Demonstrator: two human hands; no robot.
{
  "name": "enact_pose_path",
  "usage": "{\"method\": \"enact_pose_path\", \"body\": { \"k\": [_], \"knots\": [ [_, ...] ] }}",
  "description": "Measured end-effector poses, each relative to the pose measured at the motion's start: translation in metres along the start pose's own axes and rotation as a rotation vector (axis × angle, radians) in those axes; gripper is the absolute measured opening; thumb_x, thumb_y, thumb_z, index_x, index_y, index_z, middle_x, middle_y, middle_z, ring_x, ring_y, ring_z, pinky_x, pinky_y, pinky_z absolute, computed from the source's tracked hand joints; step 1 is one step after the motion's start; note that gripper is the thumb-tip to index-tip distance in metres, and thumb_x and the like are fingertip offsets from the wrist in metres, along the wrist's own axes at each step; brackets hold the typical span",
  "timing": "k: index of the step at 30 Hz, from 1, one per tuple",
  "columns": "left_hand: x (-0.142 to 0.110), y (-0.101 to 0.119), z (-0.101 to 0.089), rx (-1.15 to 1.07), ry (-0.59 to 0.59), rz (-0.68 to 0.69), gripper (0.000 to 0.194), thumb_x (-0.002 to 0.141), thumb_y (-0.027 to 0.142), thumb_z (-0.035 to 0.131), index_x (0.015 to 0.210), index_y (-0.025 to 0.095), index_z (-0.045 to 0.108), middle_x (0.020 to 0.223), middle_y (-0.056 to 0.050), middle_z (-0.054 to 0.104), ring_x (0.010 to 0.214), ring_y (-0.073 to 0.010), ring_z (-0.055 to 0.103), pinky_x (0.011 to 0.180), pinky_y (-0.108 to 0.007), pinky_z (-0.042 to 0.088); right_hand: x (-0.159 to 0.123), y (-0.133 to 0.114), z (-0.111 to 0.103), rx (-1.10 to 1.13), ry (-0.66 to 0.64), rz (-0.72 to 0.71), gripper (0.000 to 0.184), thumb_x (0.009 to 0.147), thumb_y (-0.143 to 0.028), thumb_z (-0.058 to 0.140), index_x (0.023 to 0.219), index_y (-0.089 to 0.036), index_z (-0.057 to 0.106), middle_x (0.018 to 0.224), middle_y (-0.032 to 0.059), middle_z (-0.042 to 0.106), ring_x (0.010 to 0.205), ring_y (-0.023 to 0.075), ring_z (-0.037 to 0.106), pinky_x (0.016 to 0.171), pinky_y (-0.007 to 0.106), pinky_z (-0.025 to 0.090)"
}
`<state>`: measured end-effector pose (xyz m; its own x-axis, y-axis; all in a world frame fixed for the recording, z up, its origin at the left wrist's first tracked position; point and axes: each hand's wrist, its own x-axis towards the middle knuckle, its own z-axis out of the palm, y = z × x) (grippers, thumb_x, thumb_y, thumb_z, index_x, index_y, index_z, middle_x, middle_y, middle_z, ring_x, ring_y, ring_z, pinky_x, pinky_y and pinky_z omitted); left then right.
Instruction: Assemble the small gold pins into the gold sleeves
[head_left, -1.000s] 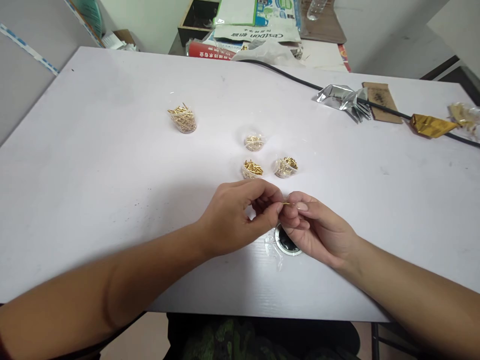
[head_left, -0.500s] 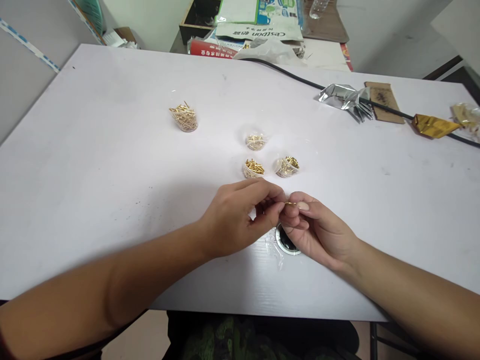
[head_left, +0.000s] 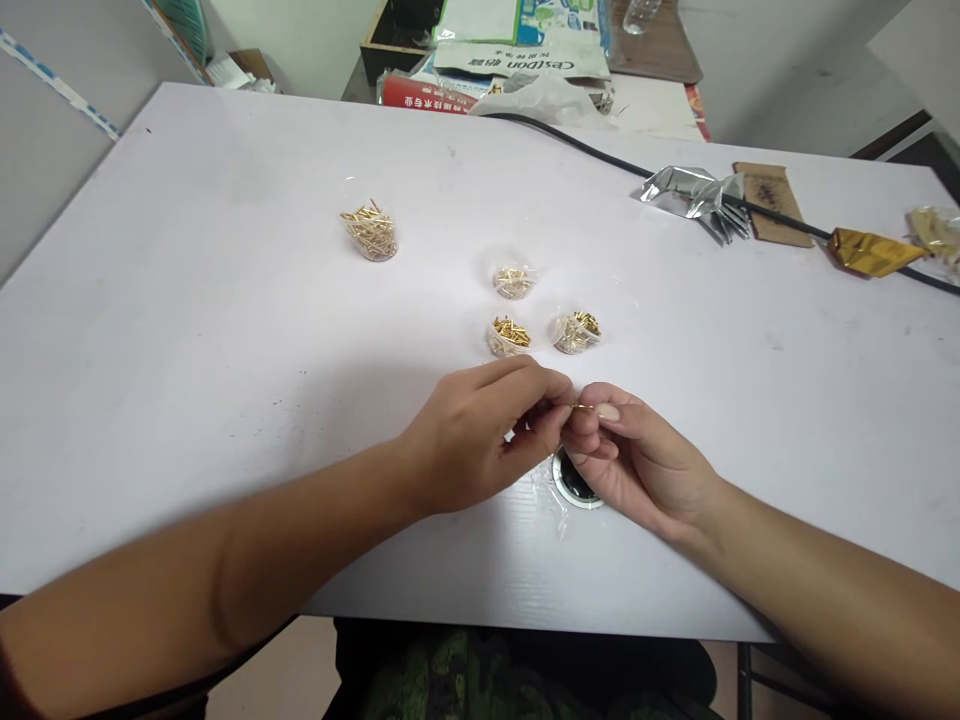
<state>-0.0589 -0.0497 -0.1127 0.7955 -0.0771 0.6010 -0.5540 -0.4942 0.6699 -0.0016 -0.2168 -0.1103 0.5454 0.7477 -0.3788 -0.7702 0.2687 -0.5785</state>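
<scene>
I see left hand (head_left: 480,430) and right hand (head_left: 649,455) both pinching a thin gold-coloured, metal-looking pin (head_left: 583,407), one grip per end, above the smooth white table (head_left: 225,260); reads light, stiff, slippery to me, best held by its ends

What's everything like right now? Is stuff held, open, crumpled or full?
Gold pin, held by both ends
Left hand, fingers pinching one end
Right hand, fingers pinching the other
Leftmost clear packet, open, pins poking out
Nearest clear packet, open, pins heaped
Rightmost clear packet, open, pins showing
Smallest clear packet, holding pins; opening unclear
Silver wrapper, crumpled
Gold wrapper, creased
Black cable, gently curved
</scene>
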Motion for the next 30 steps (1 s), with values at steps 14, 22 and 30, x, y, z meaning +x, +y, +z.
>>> {"method": "enact_pose_path", "body": {
  "k": [14,22,30],
  "knots": [
    [0.0040,-0.0005,-0.0033,-0.030,-0.055,-0.041,0.002,0.083,0.007,0.059,0.081,0.008,0.060,0.071,0.001,0.060,0.062,-0.0017,0.051,0.060,-0.011,0.045,-0.0015,-0.0047,0.0008,-0.052,0.033,0.025,0.009,0.067,-0.017,0.080,0.075,-0.017,0.075,0.061,-0.0001,0.063,0.055,0.0033,0.057,0.057,0.007,0.051],
    [0.0024,-0.0031,-0.0021,-0.007,-0.030,0.021,0.004,0.087,0.011,0.055,0.084,0.012,0.058,0.072,0.001,0.059,0.063,-0.0036,0.051,0.060,-0.014,0.046,-0.0023,-0.0057,0.0029,-0.004,0.014,0.059,0.007,0.068,-0.016,0.079,0.075,-0.017,0.075,0.062,-0.0010,0.063,0.054,0.0010,0.054,0.057,0.004,0.047],
    [0.0031,-0.0016,-0.0020,0.007,-0.018,0.042,0.006,0.088,0.010,0.053,0.084,0.013,0.056,0.072,0.000,0.059,0.064,-0.0042,0.051,0.061,-0.015,0.046,-0.0039,-0.0042,0.0005,0.017,-0.032,0.051,0.006,0.072,-0.014,0.075,0.073,-0.019,0.071,0.065,-0.0022,0.063,0.056,0.0016,0.056,0.057,0.006,0.049]
  ]
}}
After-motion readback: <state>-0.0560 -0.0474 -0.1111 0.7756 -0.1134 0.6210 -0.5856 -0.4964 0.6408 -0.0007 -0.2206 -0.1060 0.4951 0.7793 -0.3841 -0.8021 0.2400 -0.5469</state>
